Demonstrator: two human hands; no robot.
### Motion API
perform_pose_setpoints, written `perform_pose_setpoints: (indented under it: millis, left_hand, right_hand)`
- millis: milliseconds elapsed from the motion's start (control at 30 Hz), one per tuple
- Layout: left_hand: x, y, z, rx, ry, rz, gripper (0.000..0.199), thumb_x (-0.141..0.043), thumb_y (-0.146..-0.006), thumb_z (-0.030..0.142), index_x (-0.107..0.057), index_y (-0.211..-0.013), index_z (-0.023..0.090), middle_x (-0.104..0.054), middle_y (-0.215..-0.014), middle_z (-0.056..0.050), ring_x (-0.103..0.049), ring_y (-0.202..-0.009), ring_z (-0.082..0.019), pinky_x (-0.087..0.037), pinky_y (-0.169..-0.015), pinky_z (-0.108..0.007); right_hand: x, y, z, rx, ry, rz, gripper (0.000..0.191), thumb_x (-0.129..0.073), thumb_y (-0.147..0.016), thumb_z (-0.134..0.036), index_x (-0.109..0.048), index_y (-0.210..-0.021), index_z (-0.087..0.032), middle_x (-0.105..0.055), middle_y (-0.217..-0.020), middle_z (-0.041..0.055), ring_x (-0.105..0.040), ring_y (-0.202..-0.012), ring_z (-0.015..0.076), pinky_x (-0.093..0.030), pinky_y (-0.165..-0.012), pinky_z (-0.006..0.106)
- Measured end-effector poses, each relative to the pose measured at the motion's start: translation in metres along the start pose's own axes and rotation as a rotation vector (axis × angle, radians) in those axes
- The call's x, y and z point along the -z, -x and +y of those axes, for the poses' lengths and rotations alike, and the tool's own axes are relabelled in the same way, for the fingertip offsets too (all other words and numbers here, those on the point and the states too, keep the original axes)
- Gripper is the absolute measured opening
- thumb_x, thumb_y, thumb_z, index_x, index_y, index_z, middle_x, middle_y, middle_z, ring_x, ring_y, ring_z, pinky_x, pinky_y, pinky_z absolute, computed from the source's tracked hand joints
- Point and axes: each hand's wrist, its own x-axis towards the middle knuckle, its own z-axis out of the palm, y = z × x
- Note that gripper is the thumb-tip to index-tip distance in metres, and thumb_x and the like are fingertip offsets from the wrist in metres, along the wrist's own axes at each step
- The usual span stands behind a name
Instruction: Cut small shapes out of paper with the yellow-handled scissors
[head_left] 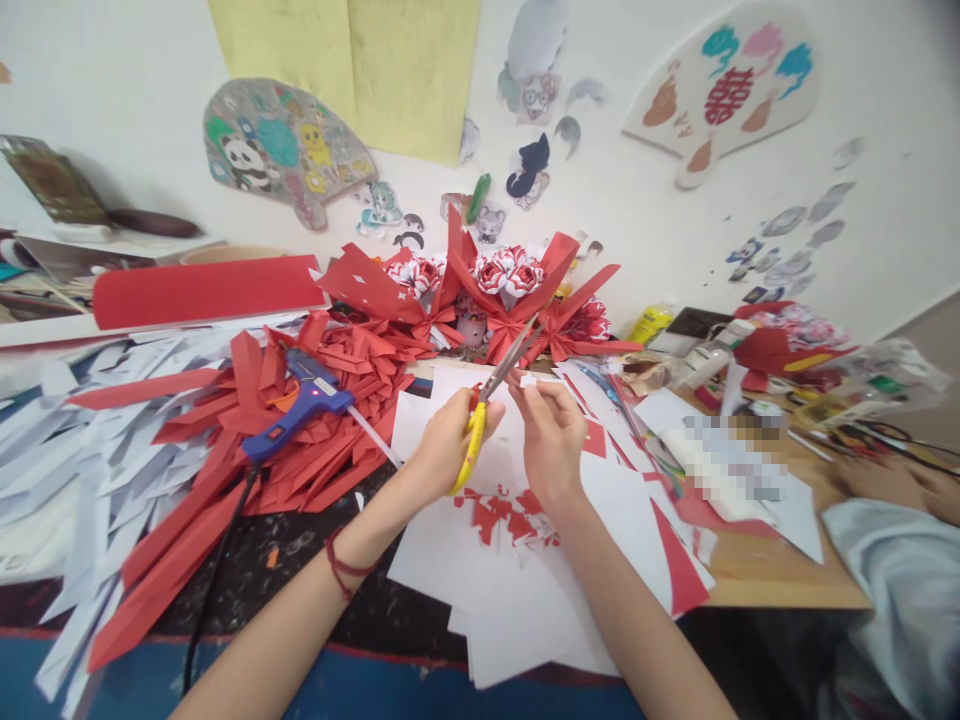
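My left hand (442, 445) is wrapped round the yellow handles of a pair of scissors (471, 450), whose blades point up and away with the tips slightly apart. Close beside the blades, my right hand (553, 435) pinches a small piece of paper (528, 380), mostly hidden by the fingers. Beneath both hands lie white paper sheets (435, 560) with a scatter of red paper scraps (504, 520). A red string bracelet (341, 570) circles my left wrist.
A blue glue gun (300, 415) rests on folded red paper strips (352, 365), beside many white strips (150, 430). Red-wrapped paper flowers (510, 272) stand against the wall. Another person's sleeve (892, 570) and hand (877, 480) are at the right, by the wooden board (787, 585).
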Motion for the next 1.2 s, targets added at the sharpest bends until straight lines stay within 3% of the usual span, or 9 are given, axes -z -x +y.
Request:
perform_pose_setpoints:
  millis: [200, 367, 500, 667, 833, 1200]
  left_hand:
    - [0.01, -0.005, 0.006, 0.03, 0.155, 0.064, 0.028, -0.051, -0.085, 0.046, -0.048, -0.089, 0.019, -0.051, -0.076, 0.001, -0.045, -0.065, -0.01, -0.037, -0.057, -0.023]
    - [0.018, -0.002, 0.018, 0.021, 0.263, 0.123, 0.026, -0.06, -0.079, 0.04, -0.05, -0.09, 0.019, -0.044, -0.061, 0.006, -0.041, -0.054, -0.008, -0.035, -0.052, -0.022]
    - [0.019, -0.001, 0.022, -0.017, 0.352, 0.122, 0.023, -0.061, -0.079, 0.036, -0.051, -0.089, 0.019, -0.052, -0.07, 0.003, -0.046, -0.057, -0.008, -0.038, -0.054, -0.021]
    - [0.02, -0.002, 0.021, -0.022, 0.366, 0.135, 0.019, -0.064, -0.077, 0.031, -0.053, -0.084, 0.018, -0.054, -0.075, 0.002, -0.048, -0.057, -0.007, -0.039, -0.053, -0.02]
    - [0.019, -0.003, 0.016, -0.017, 0.352, 0.177, 0.019, -0.063, -0.077, 0.03, -0.053, -0.087, 0.018, -0.049, -0.065, 0.005, -0.044, -0.052, -0.006, -0.036, -0.05, -0.019]
    - [0.022, -0.001, 0.014, -0.029, 0.309, 0.144, 0.022, -0.064, -0.076, 0.031, -0.054, -0.092, 0.019, -0.053, -0.069, 0.005, -0.041, -0.049, -0.005, -0.033, -0.047, -0.018]
  right_hand:
    - [0.0, 0.001, -0.005, 0.002, 0.007, -0.06, 0.005, -0.064, -0.081, -0.026, -0.064, -0.082, -0.021, -0.07, -0.098, 0.0038, -0.068, -0.092, 0.0197, -0.048, -0.096, 0.044]
    - [0.004, 0.002, 0.0, -0.018, 0.11, -0.08, 0.008, -0.07, -0.075, -0.025, -0.066, -0.079, -0.02, -0.067, -0.08, 0.0004, -0.067, -0.079, 0.0168, -0.053, -0.081, 0.035]
    - [0.006, 0.003, 0.001, -0.04, 0.144, -0.145, 0.007, -0.071, -0.074, -0.024, -0.066, -0.077, -0.019, -0.063, -0.076, -0.0008, -0.063, -0.072, 0.0135, -0.051, -0.072, 0.03]
    - [0.005, 0.004, 0.0, -0.049, 0.163, -0.214, 0.007, -0.07, -0.075, -0.023, -0.065, -0.073, -0.019, -0.061, -0.077, -0.0004, -0.061, -0.071, 0.013, -0.05, -0.072, 0.029]
    - [0.004, 0.004, 0.001, -0.055, 0.167, -0.224, 0.006, -0.07, -0.075, -0.022, -0.065, -0.074, -0.019, -0.062, -0.075, -0.0005, -0.061, -0.07, 0.0131, -0.05, -0.071, 0.03]
    - [0.006, 0.004, 0.002, -0.081, 0.236, -0.277, 0.007, -0.071, -0.075, -0.023, -0.065, -0.074, -0.018, -0.064, -0.075, 0.0004, -0.061, -0.071, 0.0137, -0.049, -0.07, 0.029]
